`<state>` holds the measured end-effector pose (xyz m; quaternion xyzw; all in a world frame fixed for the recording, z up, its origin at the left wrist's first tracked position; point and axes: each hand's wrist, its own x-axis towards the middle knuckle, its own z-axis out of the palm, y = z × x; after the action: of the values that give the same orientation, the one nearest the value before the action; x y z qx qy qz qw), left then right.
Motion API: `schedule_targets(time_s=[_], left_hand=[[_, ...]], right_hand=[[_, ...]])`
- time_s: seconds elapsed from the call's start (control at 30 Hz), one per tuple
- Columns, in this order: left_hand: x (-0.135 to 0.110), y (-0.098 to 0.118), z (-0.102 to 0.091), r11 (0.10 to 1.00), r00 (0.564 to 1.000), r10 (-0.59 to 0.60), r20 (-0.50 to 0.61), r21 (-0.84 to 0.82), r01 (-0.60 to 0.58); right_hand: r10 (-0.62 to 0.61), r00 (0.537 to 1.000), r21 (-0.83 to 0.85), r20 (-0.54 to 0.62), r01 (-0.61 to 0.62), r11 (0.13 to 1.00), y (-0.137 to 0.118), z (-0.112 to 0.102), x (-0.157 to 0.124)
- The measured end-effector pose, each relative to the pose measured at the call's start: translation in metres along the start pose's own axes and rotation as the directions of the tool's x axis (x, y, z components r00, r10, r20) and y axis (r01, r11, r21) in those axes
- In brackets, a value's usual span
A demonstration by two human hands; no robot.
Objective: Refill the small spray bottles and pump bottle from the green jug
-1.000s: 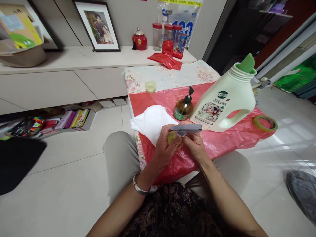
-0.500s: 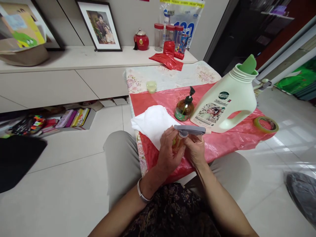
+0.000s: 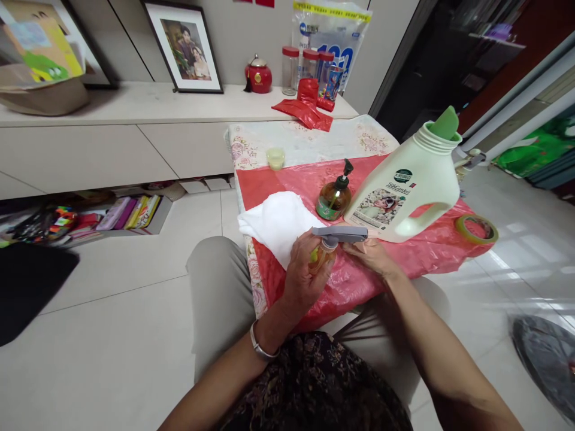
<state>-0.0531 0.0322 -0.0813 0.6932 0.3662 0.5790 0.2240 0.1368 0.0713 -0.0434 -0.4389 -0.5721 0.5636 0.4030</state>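
Observation:
My left hand (image 3: 305, 269) is wrapped around a small spray bottle (image 3: 321, 257) of clear plastic with orange-amber liquid, held upright over the red plastic sheet. Its long grey spray head (image 3: 344, 234) points right. Just right of the bottle is my right hand (image 3: 371, 255), its fingers partly hidden behind the spray head, so their grip does not show. A white cloth (image 3: 283, 224) lies folded beside my left hand. Beyond the hands stand an amber pump bottle (image 3: 333, 200) with a black pump and a large pale-green detergent jug (image 3: 404, 185), a green piece in its mouth.
The red plastic sheet (image 3: 413, 263) covers much of the small table. A little pale-yellow cup (image 3: 275, 158) stands on the flowered cloth (image 3: 309, 140); a tape roll (image 3: 477, 230) lies at the right edge. Red-lidded jars (image 3: 290, 72) and a red pot (image 3: 259, 76) stand on the cabinet behind.
My right hand has drawn off the spray bottle's side to the right, so more of the bottle shows. My left hand still holds it. The view has shifted slightly.

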Motion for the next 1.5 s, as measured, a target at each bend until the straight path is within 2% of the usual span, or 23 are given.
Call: schedule_targets(time_s=[0.1, 0.2, 0.27, 0.3, 0.33, 0.37, 0.4, 0.43, 0.5, 0.53, 0.57, 0.63, 0.7, 0.77, 0.83, 1.0, 1.13, 1.3, 1.37, 1.5], left_hand=[[-0.001, -0.001, -0.001, 1.0, 1.0, -0.011, 0.014, -0.015, 0.011], [-0.001, -0.002, -0.001, 1.0, 1.0, -0.003, 0.014, -0.022, 0.003], [-0.001, -0.001, 0.0, 1.0, 1.0, -0.006, 0.018, -0.007, 0.006], [-0.001, -0.001, 0.001, 1.0, 1.0, -0.015, 0.023, 0.005, 0.014], [-0.001, 0.0, 0.001, 1.0, 0.999, -0.025, 0.028, 0.018, 0.025], [0.0, 0.001, 0.002, 0.999, 0.999, -0.034, 0.031, 0.028, 0.033], [0.0, 0.002, 0.004, 0.999, 0.999, -0.038, 0.031, 0.034, 0.037], [0.0, 0.004, 0.005, 0.999, 0.999, -0.039, 0.029, 0.034, 0.038], [-0.001, 0.005, 0.008, 0.998, 0.998, -0.049, 0.026, 0.03, 0.049], [-0.002, 0.005, 0.009, 0.997, 0.997, -0.07, 0.027, 0.031, 0.069], [-0.003, 0.004, 0.01, 0.994, 0.994, -0.105, 0.031, 0.035, 0.104], [-0.005, 0.001, 0.01, 0.982, 0.98, -0.187, 0.066, 0.052, 0.184], [-0.005, -0.003, 0.008, 0.971, 0.958, -0.238, 0.158, 0.069, 0.229], [-0.004, -0.007, 0.004, 0.97, 0.93, -0.243, 0.276, 0.087, 0.228], [0.0, -0.008, 0.001, 0.972, 0.912, -0.233, 0.336, 0.117, 0.205], [0.007, 0.0, 0.006, 0.96, 0.945, -0.204, 0.255, 0.241, 0.142], [0.006, 0.008, 0.015, 0.95, 0.98, -0.142, 0.136, 0.297, 0.097], [0.007, 0.012, 0.025, 0.934, 0.992, -0.099, 0.071, 0.351, 0.068], [0.01, 0.014, 0.027, 0.929, 0.993, -0.098, 0.064, 0.363, 0.068], [0.017, 0.018, 0.022, 0.952, 0.989, -0.121, 0.091, 0.291, 0.09]], right_hand=[[0.032, 0.987, -0.053, 0.157, -0.024, 0.998, -0.016, -0.012, 0.016], [0.071, 0.953, -0.083, 0.294, -0.049, 0.995, -0.045, -0.027, 0.03], [0.124, 0.91, -0.164, 0.396, -0.063, 0.984, -0.076, -0.033, 0.036], [0.169, 0.874, -0.271, 0.455, -0.045, 0.962, -0.093, -0.033, 0.038], [0.222, 0.832, -0.422, 0.508, 0.016, 0.906, -0.11, -0.03, 0.038], [0.26, 0.814, -0.56, 0.519, 0.095, 0.823, -0.126, -0.024, 0.037], [0.317, 0.808, -0.703, 0.496, 0.16, 0.693, -0.14, -0.015, 0.036], [0.346, 0.822, -0.811, 0.452, 0.217, 0.544, -0.151, -0.005, 0.034], [0.339, 0.867, -0.922, 0.365, 0.285, 0.262, -0.161, 0.016, 0.03], [0.321, 0.885, -0.941, 0.336, 0.3, 0.159, -0.162, 0.025, 0.028], [0.305, 0.897, -0.947, 0.321, 0.308, 0.09, -0.16, 0.031, 0.025], [0.291, 0.904, -0.948, 0.313, 0.316, 0.038, -0.155, 0.037, 0.021], [0.284, 0.902, -0.945, 0.324, 0.32, 0.062, -0.149, 0.033, 0.017], [0.271, 0.897, -0.937, 0.35, 0.327, 0.127, -0.146, 0.024, 0.012], [0.249, 0.896, -0.927, 0.367, 0.33, 0.179, -0.145, 0.016, 0.008], [0.201, 0.931, -0.945, 0.304, 0.267, 0.19, -0.141, 0.005, -0.002], [0.167, 0.954, -0.947, 0.249, 0.204, 0.249, -0.135, -0.004, -0.006], [0.165, 0.974, -0.945, 0.157, 0.099, 0.313, -0.135, -0.014, -0.007], [0.186, 0.973, -0.928, 0.134, 0.057, 0.367, -0.138, -0.017, -0.007], [0.195, 0.971, -0.842, 0.136, 0.01, 0.54, -0.143, -0.027, -0.006]])
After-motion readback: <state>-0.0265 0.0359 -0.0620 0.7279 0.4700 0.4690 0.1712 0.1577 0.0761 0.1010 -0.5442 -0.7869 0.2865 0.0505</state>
